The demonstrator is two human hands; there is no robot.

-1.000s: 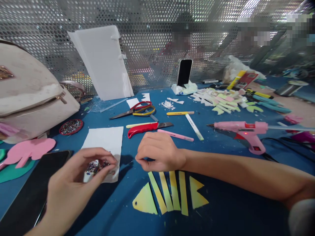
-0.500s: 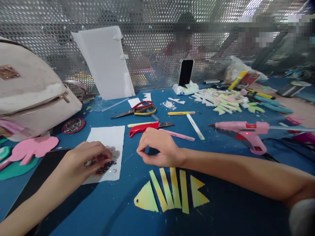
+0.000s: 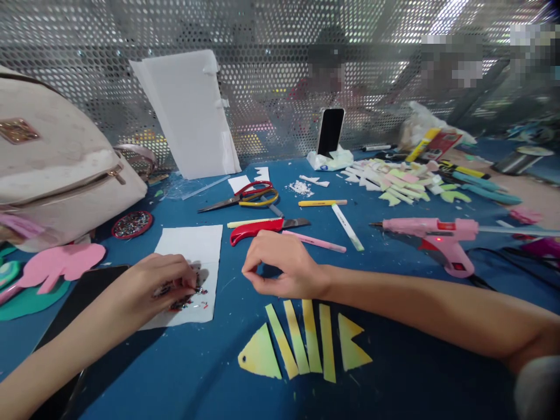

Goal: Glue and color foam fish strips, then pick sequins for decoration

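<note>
My left hand (image 3: pixel 164 283) is over a white sheet of paper (image 3: pixel 210 239), its fingertips pinched among small dark and red bits (image 3: pixel 202 290) that look like beads or sequins. What it pinches is too small to tell. My right hand (image 3: pixel 284 262) rests on the blue table with thumb and forefinger closed in a ring; anything between the tips is hidden. Just below it lies a yellow-green fish cut in pieces: a head (image 3: pixel 262 354) with a dark eye, several strips (image 3: pixel 311 341) and a notched tail (image 3: pixel 352 347). A red-handled knife (image 3: pixel 256 230) lies behind this hand.
Scissors (image 3: pixel 240 197), pens (image 3: pixel 322 203) and a pink glue gun (image 3: pixel 431 229) with a lit red light lie beyond my hands. Foam scraps (image 3: pixel 394 179) are heaped at back right. A phone (image 3: pixel 331 133) stands at the back, a backpack (image 3: pixel 61 157) at left, beside a round dish (image 3: pixel 132 224).
My left fingertips have shifted slightly, and more of the dark bits show beside them. The right hand and the fish pieces have stayed in place.
</note>
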